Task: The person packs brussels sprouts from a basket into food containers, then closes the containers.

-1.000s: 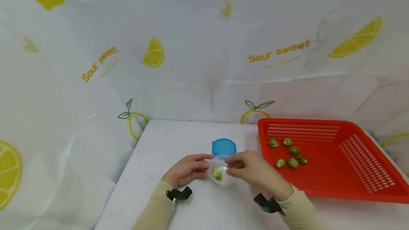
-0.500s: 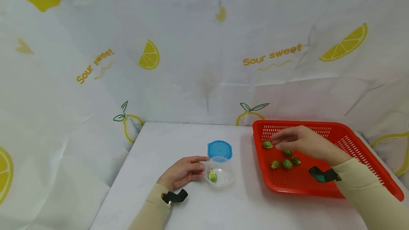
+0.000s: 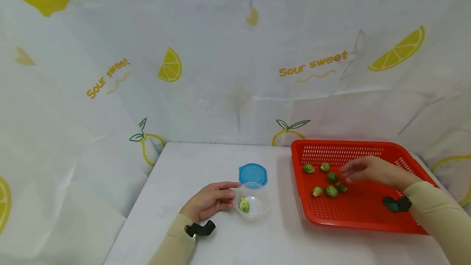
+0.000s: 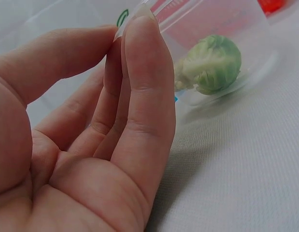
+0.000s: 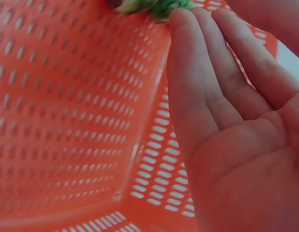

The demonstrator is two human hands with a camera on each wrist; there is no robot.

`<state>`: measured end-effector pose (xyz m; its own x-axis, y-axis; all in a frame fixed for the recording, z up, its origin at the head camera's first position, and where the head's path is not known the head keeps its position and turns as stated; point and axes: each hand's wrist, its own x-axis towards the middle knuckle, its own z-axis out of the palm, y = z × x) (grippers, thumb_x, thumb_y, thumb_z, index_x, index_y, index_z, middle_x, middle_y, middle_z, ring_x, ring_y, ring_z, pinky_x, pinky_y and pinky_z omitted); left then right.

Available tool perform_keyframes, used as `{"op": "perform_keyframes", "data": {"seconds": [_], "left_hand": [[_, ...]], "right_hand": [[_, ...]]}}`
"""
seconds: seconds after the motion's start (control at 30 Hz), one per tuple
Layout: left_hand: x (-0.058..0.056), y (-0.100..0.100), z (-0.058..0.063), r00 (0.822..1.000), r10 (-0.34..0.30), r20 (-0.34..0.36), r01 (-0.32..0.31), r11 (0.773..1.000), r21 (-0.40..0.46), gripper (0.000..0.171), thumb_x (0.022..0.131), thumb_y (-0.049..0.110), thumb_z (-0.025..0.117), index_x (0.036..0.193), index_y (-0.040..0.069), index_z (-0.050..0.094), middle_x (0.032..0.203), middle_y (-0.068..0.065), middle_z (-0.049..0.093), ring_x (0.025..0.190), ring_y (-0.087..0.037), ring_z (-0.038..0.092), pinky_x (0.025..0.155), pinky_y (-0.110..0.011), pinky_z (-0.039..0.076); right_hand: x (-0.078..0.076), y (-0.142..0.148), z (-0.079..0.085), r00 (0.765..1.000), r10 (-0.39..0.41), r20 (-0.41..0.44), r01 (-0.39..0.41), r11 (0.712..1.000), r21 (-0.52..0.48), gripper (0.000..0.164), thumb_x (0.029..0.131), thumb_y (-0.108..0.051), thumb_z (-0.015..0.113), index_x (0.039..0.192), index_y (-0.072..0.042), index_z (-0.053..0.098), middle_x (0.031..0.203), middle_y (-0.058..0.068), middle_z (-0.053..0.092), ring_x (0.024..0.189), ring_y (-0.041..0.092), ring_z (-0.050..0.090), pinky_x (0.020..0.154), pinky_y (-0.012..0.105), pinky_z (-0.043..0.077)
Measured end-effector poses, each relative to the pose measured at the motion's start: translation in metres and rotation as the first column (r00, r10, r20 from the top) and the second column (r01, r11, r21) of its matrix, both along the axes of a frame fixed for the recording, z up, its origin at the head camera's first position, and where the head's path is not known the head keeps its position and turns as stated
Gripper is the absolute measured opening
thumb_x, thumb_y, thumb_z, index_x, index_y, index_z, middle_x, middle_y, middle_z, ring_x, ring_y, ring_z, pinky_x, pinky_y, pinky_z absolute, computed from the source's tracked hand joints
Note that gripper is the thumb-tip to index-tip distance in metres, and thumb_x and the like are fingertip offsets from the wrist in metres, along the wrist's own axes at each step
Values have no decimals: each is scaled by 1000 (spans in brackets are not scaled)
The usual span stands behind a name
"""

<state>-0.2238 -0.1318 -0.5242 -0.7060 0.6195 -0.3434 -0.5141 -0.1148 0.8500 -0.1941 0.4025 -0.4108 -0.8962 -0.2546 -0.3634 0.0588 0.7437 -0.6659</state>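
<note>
A small clear plastic tub point(image 3: 260, 204) stands on the white table with one Brussels sprout point(image 3: 244, 205) inside. My left hand point(image 3: 209, 201) pinches the tub's left rim between thumb and fingers; the left wrist view shows the sprout point(image 4: 217, 65) through the tub's wall. Over the red basket point(image 3: 368, 212) my right hand point(image 3: 377, 171) hovers with fingers extended and nothing held. Its fingertips are just right of several Brussels sprouts point(image 3: 331, 191) on the basket's left side. In the right wrist view, blurred sprouts point(image 5: 168, 6) lie beyond the fingertips.
A blue lid point(image 3: 253, 173) lies flat on the table point(image 3: 206, 160) just behind the tub. The red basket has raised slotted walls and takes up the table's right side. Behind everything hangs a white lemon-print cloth point(image 3: 220, 105).
My right hand has left the tub and moved right, over the basket, then farther right past the sprouts. The left hand keeps its hold. The view has shifted slightly.
</note>
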Motion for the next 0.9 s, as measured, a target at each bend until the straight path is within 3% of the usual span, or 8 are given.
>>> {"op": "perform_keyframes", "data": {"seconds": [0.4, 0.53, 0.9], "left_hand": [[-1, -1, 0, 1000, -5, 4, 5, 1000, 10, 52, 101, 9, 75, 151, 6, 61, 103, -2, 72, 84, -9, 73, 85, -23, 65], [-1, -1, 0, 1000, -2, 5, 2, 1000, 15, 53, 100, 9, 76, 151, 6, 62, 103, -1, 72, 84, -9, 73, 85, -23, 65], [0, -1, 0, 1000, -16, -2, 16, 1000, 24, 55, 100, 10, 77, 152, 7, 61, 103, -1, 72, 84, -9, 73, 85, -23, 64]], "right_hand": [[-5, 14, -23, 995, 61, 81, -53, 994, -92, 37, 100, -12, 75, 131, 9, 70, 125, 20, 77, 105, 19, 76, 87, 26, 62], [-6, 13, -28, 995, 65, 73, -60, 995, -74, 36, 98, -12, 77, 128, 8, 72, 121, 18, 78, 101, 16, 76, 84, 22, 61], [-10, 10, -34, 997, 38, 74, -36, 999, -27, 37, 97, -17, 80, 127, 5, 74, 119, 14, 79, 105, 21, 75, 85, 25, 59]]}}
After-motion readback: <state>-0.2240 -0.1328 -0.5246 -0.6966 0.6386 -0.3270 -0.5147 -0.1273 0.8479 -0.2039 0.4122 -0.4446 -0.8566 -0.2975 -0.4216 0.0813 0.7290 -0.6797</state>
